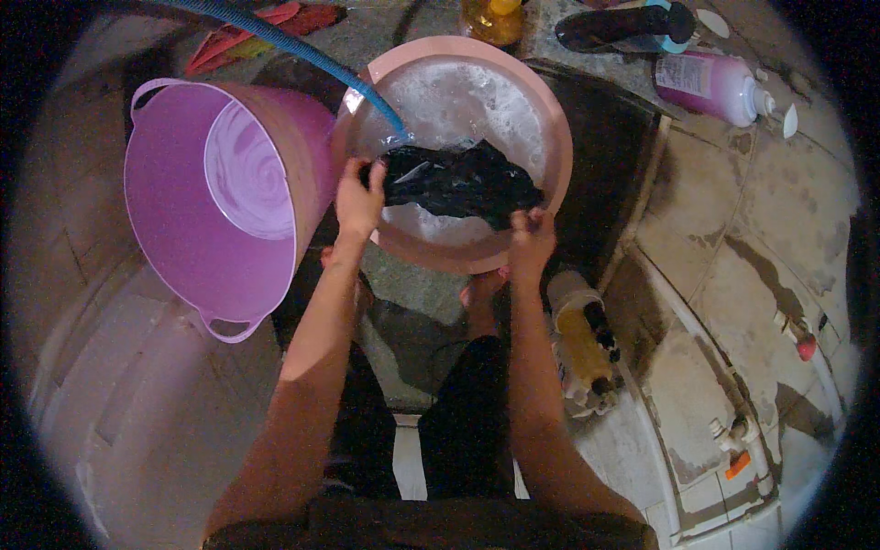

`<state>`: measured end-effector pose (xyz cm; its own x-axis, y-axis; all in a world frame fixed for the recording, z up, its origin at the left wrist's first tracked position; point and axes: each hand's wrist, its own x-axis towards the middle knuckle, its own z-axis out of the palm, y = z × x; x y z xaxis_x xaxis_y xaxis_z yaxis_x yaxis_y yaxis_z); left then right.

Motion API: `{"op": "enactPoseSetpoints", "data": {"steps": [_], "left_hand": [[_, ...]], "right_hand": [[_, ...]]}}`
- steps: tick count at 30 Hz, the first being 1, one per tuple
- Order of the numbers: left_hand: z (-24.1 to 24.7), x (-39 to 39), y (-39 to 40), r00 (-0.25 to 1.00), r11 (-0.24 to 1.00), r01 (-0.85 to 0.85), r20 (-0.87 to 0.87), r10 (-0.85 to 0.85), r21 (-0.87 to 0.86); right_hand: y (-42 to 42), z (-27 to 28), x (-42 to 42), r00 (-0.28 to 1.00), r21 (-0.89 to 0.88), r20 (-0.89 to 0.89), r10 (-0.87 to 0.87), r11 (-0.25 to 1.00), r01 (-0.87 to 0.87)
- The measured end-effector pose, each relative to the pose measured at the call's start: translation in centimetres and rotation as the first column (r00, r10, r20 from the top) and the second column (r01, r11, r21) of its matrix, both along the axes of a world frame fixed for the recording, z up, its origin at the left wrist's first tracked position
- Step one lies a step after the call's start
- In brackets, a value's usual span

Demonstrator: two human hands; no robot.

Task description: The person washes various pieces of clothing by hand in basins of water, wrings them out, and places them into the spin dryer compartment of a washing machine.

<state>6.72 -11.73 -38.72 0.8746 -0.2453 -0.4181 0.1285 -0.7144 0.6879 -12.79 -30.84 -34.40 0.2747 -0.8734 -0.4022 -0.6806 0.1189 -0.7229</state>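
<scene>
A dark wet garment [460, 180] is stretched across a round pink basin [560, 148] of sudsy water [454, 96]. My left hand [361, 196] grips its left end near the basin's rim. At the lower right, my right hand [533, 230] holds the other end. The cloth sags between them at the water's surface; whether its underside is submerged cannot be told. The tip of a blue corrugated hose [371, 93] hangs into the basin just above the cloth.
A purple flexible tub [172, 199] with loop handles stands left of the basin. Bottles, among them one of pink liquid [708, 86] and one amber [491, 20], are at the back. White pipes with a tap [732, 433] run along the tiles at right. A calico cat [584, 350] is by my right forearm.
</scene>
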Motion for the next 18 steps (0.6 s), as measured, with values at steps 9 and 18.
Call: {"op": "enactPoseSetpoints", "data": {"steps": [9, 18], "left_hand": [[-1.7, -6.4, -4.6, 0.527, 0.878, -0.478, -0.802, 0.282, -0.006], [0.4, -6.2, -4.1, 0.388, 0.744, -0.666, -0.878, 0.279, -0.058]], "right_hand": [[2.4, -12.1, 5.2, 0.917, 0.136, 0.241, 0.318, 0.924, -0.357], [7.5, 2.8, 10.7, 0.943, 0.122, -0.07, 0.326, 0.941, -0.316]]}}
